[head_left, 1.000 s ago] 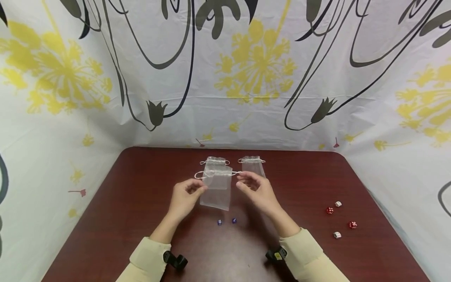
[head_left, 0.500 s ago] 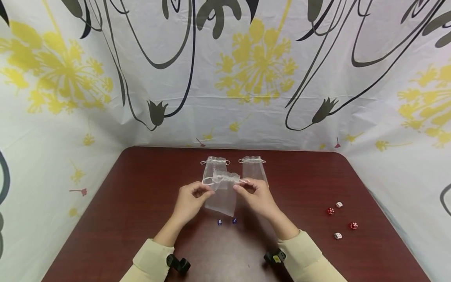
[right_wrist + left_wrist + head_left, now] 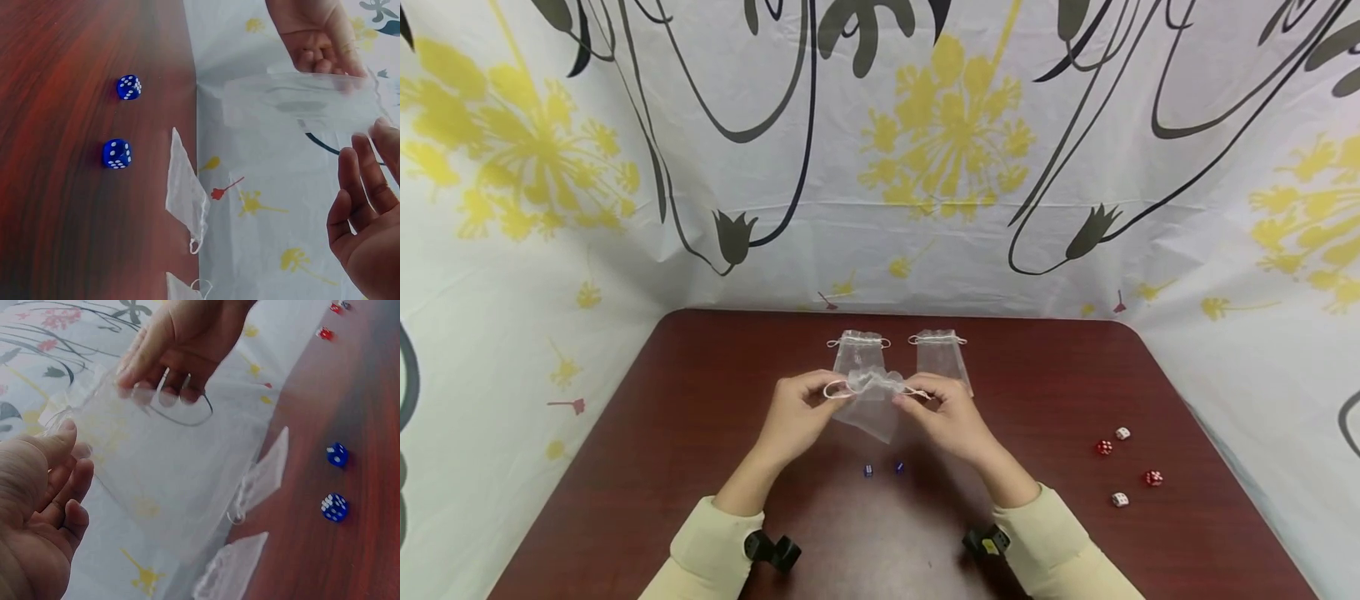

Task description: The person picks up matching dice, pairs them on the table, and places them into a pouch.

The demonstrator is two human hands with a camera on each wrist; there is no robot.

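A sheer white drawstring bag [image 3: 876,412] hangs above the table between my two hands, its top edge bunched up. My left hand [image 3: 796,417] pinches the left side of its mouth between thumb and fingertips, where a cord loop [image 3: 835,389] sticks out. At the opposite side my right hand [image 3: 953,421] pinches the mouth in the same way. In the left wrist view the bag [image 3: 169,469] looks flat and see-through, with nothing visible inside. Below it on the table lie two blue dice, a left one [image 3: 868,471] and a right one [image 3: 899,468].
Two more sheer bags lie farther back, one on the left [image 3: 857,354] and one on the right [image 3: 942,357]. To the right are two red dice [image 3: 1153,478] and two white dice [image 3: 1121,499]. A patterned cloth [image 3: 955,250] hangs behind the dark red table [image 3: 1037,367].
Both hands have come a little closer together on the bag. Its top edge, fairly flat a second ago, is now gathered into folds. The dice and other bags stay put.
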